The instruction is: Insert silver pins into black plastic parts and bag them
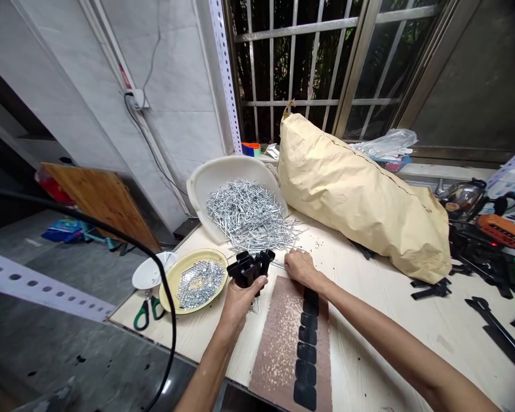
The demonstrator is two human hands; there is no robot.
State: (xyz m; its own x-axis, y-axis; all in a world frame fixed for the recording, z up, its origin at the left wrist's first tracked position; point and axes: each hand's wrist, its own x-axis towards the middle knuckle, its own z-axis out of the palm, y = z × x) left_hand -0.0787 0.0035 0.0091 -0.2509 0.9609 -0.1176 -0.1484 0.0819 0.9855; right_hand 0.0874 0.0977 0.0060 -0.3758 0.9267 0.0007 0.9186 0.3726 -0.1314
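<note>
Within the left hand [239,296], curled fingers hold black plastic parts [244,268]; the right hand [299,266] bunches its fingers at metal pins [278,264], whether gripping any I cannot tell. Beyond, a white basin [199,197] spills more pins.

I am in a workshop, as my bench [390,332] with metal pins [251,212], paper sack [360,189] and scissors [146,304] shows.

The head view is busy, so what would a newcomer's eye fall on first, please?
Probably the big tan sack, lying at the back of the table in front of the window. Next, the heap of thin metal pins spilling from the white basin, just left of the sack. Nearer, the left hand grips black parts beside a brown board.
</note>
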